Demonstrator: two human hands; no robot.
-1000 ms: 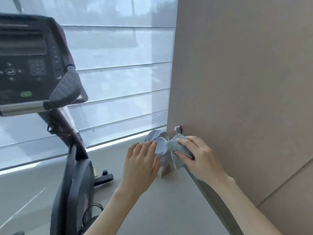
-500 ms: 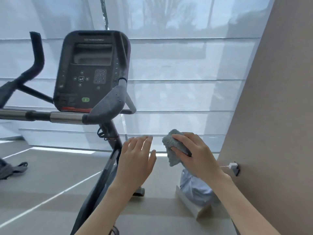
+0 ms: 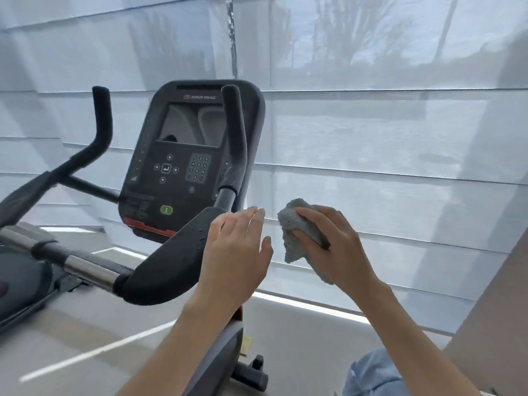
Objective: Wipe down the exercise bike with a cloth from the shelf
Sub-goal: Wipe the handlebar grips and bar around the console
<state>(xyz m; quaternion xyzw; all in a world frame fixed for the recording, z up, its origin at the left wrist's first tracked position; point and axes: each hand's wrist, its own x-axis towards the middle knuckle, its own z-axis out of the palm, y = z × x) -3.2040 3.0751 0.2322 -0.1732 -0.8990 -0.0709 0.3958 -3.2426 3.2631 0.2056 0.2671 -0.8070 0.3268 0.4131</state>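
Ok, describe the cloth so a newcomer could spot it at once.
Start at the bike, at its black console left of centre. Just right of it, against the pale blinds, two hands are up. The cloth is the grey, fluffy wad that the right hand grips; the left hand beside it holds nothing.

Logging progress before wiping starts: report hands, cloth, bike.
Right hand grips grey cloth, clear of the bike. Left hand open beside the near handlebar pad, contact unclear. Nothing between cloth and console.
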